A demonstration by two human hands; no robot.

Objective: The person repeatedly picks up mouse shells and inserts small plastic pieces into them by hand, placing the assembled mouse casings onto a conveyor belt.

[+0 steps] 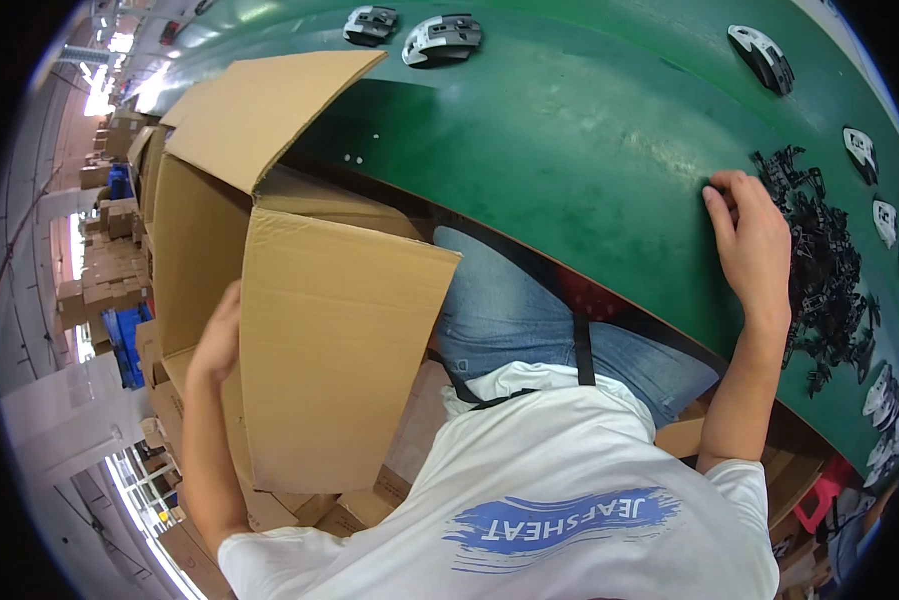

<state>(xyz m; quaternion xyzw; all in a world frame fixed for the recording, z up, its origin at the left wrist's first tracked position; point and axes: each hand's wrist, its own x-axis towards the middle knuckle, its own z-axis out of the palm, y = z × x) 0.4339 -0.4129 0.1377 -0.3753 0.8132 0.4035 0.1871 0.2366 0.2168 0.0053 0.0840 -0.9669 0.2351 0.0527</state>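
My left hand (pixel 221 345) reaches into the open cardboard box (pixel 201 255) at my left. A hanging flap (pixel 344 340) of the box hides its fingertips, so I cannot see if it grips anything. My right hand (pixel 752 245) rests at the green tabletop, its fingers loosely bent and the thumb apart from them. Nothing shows between them. Right beside this hand spreads a pile of small black plastic parts (pixel 827 270), tangled together.
Black-and-white curved shells (pixel 442 40), shaped like computer mice, stand along the far side of the green table (pixel 569 140). More pale shells (pixel 884 400) gather at the right edge. Stacked cartons (pixel 119 240) and a blue bin (pixel 124 345) are at the far left.
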